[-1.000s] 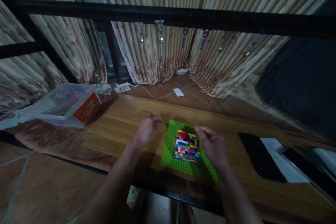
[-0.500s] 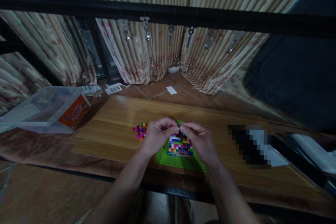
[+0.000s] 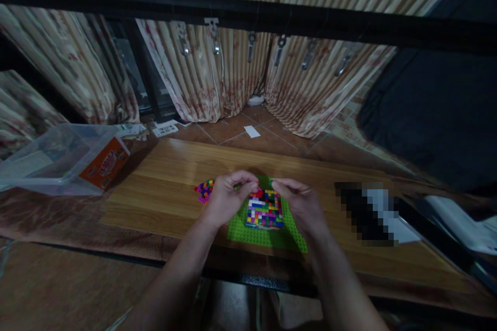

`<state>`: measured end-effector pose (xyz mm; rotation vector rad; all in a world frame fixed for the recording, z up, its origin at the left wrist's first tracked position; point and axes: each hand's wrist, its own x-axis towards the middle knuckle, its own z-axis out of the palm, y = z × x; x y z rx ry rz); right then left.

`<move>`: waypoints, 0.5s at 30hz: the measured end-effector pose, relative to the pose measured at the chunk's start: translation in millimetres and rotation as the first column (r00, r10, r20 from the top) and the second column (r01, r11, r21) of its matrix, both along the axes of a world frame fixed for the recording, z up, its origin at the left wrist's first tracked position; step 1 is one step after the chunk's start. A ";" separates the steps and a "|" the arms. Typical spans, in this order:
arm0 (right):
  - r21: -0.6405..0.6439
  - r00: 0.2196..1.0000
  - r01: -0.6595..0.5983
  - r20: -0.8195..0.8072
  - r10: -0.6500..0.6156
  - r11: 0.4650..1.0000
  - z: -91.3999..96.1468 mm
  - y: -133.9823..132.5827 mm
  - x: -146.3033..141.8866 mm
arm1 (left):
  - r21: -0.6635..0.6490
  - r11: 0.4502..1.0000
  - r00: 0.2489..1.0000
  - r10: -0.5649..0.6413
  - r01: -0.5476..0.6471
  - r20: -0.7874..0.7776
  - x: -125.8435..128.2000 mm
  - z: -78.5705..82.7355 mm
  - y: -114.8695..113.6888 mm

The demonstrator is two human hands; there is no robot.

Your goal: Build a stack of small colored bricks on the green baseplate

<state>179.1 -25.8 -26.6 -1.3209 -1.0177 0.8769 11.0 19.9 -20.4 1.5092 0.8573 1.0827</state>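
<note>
A green baseplate [image 3: 248, 232] lies on the wooden table [image 3: 166, 186], carrying a square block of many-coloured small bricks [image 3: 265, 211]. My left hand [image 3: 226, 197] is curled at the block's far left corner, fingertips pinched over a small red piece I can barely make out. Opposite it, my right hand [image 3: 298, 201] is curled at the far right corner, fingers bent and close to the block's top edge. A small heap of loose coloured bricks [image 3: 204, 190] lies on the table just left of my left hand.
A clear plastic bin [image 3: 50, 158] with an orange label sits on its side at the left on a brown mat. A blurred dark flat thing [image 3: 365, 212] and papers lie at the right. A black bar [image 3: 248, 10] crosses in front of the curtains.
Both hands came together over the far edge of the brick block, then parted slightly. The loose brick heap came into view once my left hand left it. The camera shifted a little.
</note>
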 end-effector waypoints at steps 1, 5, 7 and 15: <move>0.003 0.995 0.037 0.091 -0.037 0.999 -2.2 1.2 1.8 | -0.002 0.999 0.999 0.053 -0.053 -0.014 -2.4 -2.1 4.2; 0.026 0.923 0.036 0.382 -0.044 0.999 -9.6 6.1 5.4 | -0.058 0.979 0.974 0.184 -0.193 -0.129 -10.4 -16.2 17.9; 0.033 0.886 0.016 0.462 -0.030 0.999 -12.3 8.6 5.3 | -0.068 0.981 0.970 0.166 -0.180 -0.177 -10.7 -23.7 19.1; -0.015 0.812 -0.100 0.577 0.090 0.995 -16.9 11.5 3.3 | 0.018 0.994 0.960 0.111 -0.111 -0.258 0.3 -30.7 7.1</move>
